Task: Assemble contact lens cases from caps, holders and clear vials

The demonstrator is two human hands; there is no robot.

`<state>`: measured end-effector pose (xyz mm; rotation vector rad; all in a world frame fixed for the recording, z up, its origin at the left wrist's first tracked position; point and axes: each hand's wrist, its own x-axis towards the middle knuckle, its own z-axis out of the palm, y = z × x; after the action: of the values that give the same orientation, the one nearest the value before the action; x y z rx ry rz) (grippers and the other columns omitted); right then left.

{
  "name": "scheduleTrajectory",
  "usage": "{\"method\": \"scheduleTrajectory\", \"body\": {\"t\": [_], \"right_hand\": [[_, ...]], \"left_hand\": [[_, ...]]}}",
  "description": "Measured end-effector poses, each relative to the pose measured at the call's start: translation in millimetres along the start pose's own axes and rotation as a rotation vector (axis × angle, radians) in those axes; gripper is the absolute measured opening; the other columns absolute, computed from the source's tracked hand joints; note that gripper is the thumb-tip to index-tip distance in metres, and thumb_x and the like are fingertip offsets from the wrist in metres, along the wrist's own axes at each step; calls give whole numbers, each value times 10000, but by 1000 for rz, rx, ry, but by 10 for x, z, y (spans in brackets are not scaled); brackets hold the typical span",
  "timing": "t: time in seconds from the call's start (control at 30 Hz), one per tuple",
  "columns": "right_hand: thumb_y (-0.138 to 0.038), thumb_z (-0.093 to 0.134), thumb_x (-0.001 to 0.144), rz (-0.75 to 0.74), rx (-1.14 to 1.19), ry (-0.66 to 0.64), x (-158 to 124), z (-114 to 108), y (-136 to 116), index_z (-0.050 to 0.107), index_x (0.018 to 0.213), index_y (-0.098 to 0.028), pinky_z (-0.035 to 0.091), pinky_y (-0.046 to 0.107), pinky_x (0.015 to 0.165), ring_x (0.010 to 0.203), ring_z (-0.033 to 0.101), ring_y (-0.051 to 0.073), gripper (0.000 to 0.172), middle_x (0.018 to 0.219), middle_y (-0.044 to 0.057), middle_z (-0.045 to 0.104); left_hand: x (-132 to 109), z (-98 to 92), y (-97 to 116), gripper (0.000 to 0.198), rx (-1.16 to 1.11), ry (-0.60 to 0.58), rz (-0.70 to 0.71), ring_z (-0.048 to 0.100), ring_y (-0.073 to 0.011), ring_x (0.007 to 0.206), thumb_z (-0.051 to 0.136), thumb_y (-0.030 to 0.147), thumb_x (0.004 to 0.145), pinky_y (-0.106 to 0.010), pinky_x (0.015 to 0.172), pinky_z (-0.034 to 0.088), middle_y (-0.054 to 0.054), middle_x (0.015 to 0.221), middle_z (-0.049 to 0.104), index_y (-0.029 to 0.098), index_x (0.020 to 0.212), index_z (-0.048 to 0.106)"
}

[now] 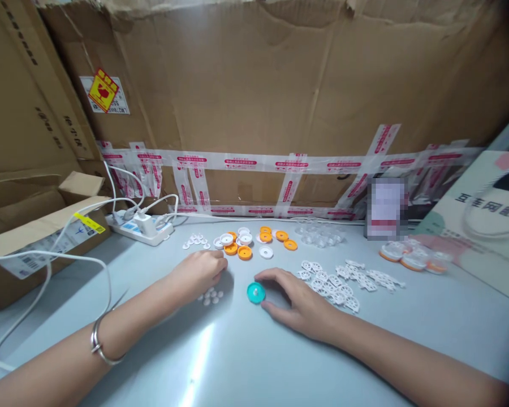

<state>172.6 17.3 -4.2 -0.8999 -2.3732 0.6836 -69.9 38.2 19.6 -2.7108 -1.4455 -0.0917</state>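
A round teal plastic disc (pixel 255 293) with a small whitish piece at its centre lies on the table. My right hand (pixel 294 299) curves round it from the right, thumb at its lower edge and index finger at its upper edge. Further left, my left hand (pixel 206 268) is closed with its fingertips pinched down; whatever they hold is hidden. Just below that hand lies a cluster of small clear-white pieces (pixel 212 296), partly covered by it. Orange discs (pixel 245 252) and white rings (pixel 266 252) are grouped beyond both hands.
Small white caps (pixel 196 242) sit at the back left, clear plastic parts (pixel 320 233) at the back. White spoked pieces (pixel 331 285) lie right, with clear-topped orange assemblies (pixel 411 255) farther right. A power strip (pixel 139 226), cables and an open carton (pixel 46 243) occupy the left.
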Motion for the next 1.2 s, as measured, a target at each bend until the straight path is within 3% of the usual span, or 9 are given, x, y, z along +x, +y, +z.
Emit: {"method": "scheduleTrajectory", "body": {"t": [0.2, 0.43, 0.73, 0.9, 1.2], "right_hand": [[-243, 542, 820, -35, -14, 9, 14, 29, 15, 495, 1124, -219, 423, 340, 904, 1027, 530, 194, 309, 1103, 54, 587], [-251, 545, 824, -29, -40, 13, 20, 38, 43, 504, 1090, -215, 426, 335, 882, 1002, 538, 186, 271, 1071, 47, 599], [-262, 552, 830, -26, -36, 11, 15, 33, 27, 521, 1070, -212, 432, 338, 868, 983, 545, 188, 247, 1052, 49, 610], [-263, 548, 831, -25, -36, 15, 18, 24, 22, 530, 1067, -220, 434, 335, 864, 979, 548, 186, 240, 1043, 45, 613], [-259, 544, 834, -17, -14, -6, 31, 20, 14, 533, 1066, -230, 426, 334, 876, 986, 539, 180, 233, 1048, 30, 608]], "left_hand": [[-55, 0, 274, 194, -251, 253, 277, 610, -130, 764, 463, 118, 834, -245, 734, 422, -4, 820, 657, 203, 959, 584], [-58, 158, 366, 179, -55, 419, 430, 557, -118, 665, 399, 114, 881, -261, 705, 368, -2, 713, 628, 183, 903, 563], [-71, 122, 339, 224, 5, 380, 473, 557, -121, 645, 340, 125, 915, -287, 720, 347, -19, 700, 640, 163, 851, 551], [-74, 41, 298, 194, -90, 338, 435, 579, -119, 697, 382, 114, 892, -286, 752, 357, -14, 766, 656, 173, 893, 567], [-71, -71, 245, 329, -230, 152, 350, 568, -158, 839, 458, 69, 785, -289, 767, 397, -28, 913, 624, 252, 991, 639]]}}
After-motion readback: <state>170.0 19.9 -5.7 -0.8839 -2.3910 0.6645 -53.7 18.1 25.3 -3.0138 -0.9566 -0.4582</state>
